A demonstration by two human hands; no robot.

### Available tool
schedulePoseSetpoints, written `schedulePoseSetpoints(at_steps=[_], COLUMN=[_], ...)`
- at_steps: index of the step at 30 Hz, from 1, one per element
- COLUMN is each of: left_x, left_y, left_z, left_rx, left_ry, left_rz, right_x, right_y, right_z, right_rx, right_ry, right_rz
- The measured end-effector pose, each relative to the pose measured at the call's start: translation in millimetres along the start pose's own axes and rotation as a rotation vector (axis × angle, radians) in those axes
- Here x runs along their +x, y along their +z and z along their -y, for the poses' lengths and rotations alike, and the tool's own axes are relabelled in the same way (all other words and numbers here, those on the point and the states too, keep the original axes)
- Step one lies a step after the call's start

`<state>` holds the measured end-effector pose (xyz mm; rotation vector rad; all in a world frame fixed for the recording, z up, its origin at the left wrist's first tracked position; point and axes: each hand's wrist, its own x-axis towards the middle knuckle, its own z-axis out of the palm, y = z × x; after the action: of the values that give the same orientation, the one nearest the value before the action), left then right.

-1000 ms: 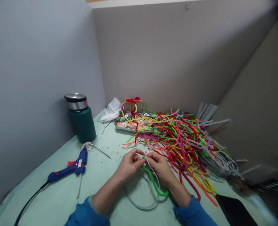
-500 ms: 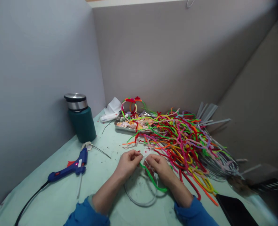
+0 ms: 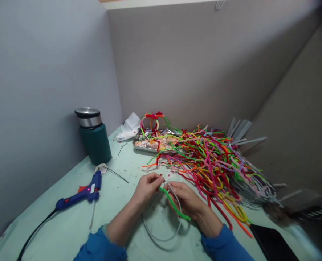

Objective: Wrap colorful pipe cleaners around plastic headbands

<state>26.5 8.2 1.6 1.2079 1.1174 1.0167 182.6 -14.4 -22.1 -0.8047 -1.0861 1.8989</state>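
Note:
My left hand (image 3: 149,185) pinches the upper end of a thin grey hoop (image 3: 168,240) together with the end of a green pipe cleaner (image 3: 174,206). The pipe cleaner slants down to the right across the hoop, its lower end free. On the right, my right hand (image 3: 184,198) has its fingers curled at the hoop's right side, close to the pipe cleaner; its fingertips are partly hidden. The hoop hangs below both hands, over the pale green table cover (image 3: 135,224).
A blue glue gun (image 3: 80,195) with a cord lies left, before a teal bottle (image 3: 95,143). Behind are a metal tray (image 3: 147,148) of small pieces and decorated hoops (image 3: 150,116). Right are piled pipe cleaners (image 3: 210,159), grey wires (image 3: 256,194) and a black flat object (image 3: 273,243).
My right hand has shifted slightly right and opened a little from its pinch near the left fingertips. The hoop and the green pipe cleaner have turned slightly, and the pipe cleaner's lower end has moved left.

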Motion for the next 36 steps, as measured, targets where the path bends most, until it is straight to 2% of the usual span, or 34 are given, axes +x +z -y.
schedulePoseSetpoints(at_steps=[6, 10, 12, 16, 19, 22, 30, 33, 36], left_x=[-1, -2, -2, -2, -2, -1, -2, -2, -3], left_y=[1.6, 1.4, 1.0, 0.0, -0.1, 0.6, 1.5, 0.1, -1.7], left_z=[-1, 0, 0, -2, -3, -2, 0, -2, -4], left_rx=[0.023, 0.056, 0.05, 0.031, 0.042, 0.05, 0.073, 0.067, 0.08], left_ry=[0.064, 0.087, 0.091, 0.082, 0.093, 0.114, 0.12, 0.127, 0.115], left_rz=[0.03, 0.033, 0.035, 0.037, 0.035, 0.044, 0.033, 0.031, 0.064], right_x=[2, 1, 0, -2, -3, -2, 3, 1, -1], right_y=[2, 7, 8, 7, 6, 9, 22, 20, 13], right_z=[-7, -4, 0, 7, 8, 5, -3, 2, 10], right_rx=[-0.102, -0.112, -0.122, -0.182, -0.224, -0.179, 0.049, -0.091, -0.302], right_ry=[0.096, 0.091, 0.071, 0.078, 0.105, 0.135, 0.128, 0.137, 0.079], right_rz=[0.081, 0.156, 0.134, -0.008, 0.026, 0.097, 0.19, 0.112, -0.074])
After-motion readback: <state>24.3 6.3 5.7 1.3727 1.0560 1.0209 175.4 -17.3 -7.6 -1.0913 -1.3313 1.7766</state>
